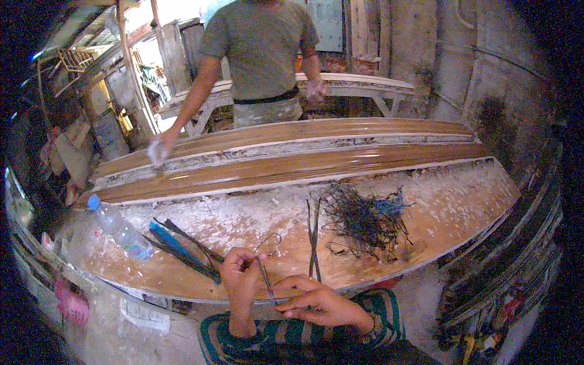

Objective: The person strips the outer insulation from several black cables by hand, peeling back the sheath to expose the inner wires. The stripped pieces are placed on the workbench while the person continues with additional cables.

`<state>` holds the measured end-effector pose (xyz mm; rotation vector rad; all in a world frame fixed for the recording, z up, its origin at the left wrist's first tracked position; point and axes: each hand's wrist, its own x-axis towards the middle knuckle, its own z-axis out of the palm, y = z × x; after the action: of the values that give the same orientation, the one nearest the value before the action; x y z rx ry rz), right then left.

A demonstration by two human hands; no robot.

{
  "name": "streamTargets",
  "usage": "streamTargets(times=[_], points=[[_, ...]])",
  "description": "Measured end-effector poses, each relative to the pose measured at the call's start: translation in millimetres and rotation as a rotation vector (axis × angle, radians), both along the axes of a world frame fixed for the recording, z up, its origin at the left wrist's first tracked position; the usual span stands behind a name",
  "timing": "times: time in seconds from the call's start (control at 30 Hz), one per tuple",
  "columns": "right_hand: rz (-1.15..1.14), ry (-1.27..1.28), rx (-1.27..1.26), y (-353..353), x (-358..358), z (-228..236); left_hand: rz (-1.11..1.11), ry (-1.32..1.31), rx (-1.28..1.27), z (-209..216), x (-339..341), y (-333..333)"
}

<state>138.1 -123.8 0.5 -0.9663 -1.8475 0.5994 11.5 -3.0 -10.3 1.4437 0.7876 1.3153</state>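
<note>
Over the near edge of the wooden table, my left hand [239, 275] pinches a thin dark strip [265, 277]. A thin loop of it curls up above the fingers. Lower down, the fingers of my right hand [320, 304] are closed on the strip's other end. Left of my hands lie bundles of dark strips [179, 250] with a blue strip [171, 237] among them. Two crossed dark strips [313, 237] rest in front of my right hand. Beyond them sits a tangled heap of black cords [365, 219] with some blue strands [392, 202].
A clear plastic bottle with a blue cap [121, 228] lies tilted at the table's left. Long brown glossy moulds [292, 161] stretch across the whitish, flaking tabletop [243, 213]. Across from me stands a person in a grey-green shirt [258, 55], one whitened hand [158, 152] at the moulds.
</note>
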Motion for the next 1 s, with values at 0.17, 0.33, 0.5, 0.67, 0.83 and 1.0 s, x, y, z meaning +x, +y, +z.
streamTargets(times=[0.17,0.33,0.5,0.67,0.83,1.0], points=[[-0.063,0.068,0.026,-6.3,13.0,6.8,-0.116,0.022,-0.015,-4.5,6.0,-4.7],[-0.065,0.178,-0.037,-14.1,20.3,19.2,-0.233,0.142,0.059,-7.3,15.7,-19.4],[-0.365,0.317,-0.018,-18.0,31.9,17.5,-0.475,0.101,-0.028,-7.9,21.3,-29.6],[-0.970,0.328,0.149,-15.6,42.7,9.2,-0.756,0.178,0.189,-1.0,25.0,-44.1],[-1.048,0.062,0.415,-13.7,50.9,7.8,-0.948,0.251,0.307,4.9,33.0,-72.1],[-0.935,0.128,0.293,-9.7,54.0,5.7,-0.790,0.218,0.243,3.3,25.6,-62.0]])
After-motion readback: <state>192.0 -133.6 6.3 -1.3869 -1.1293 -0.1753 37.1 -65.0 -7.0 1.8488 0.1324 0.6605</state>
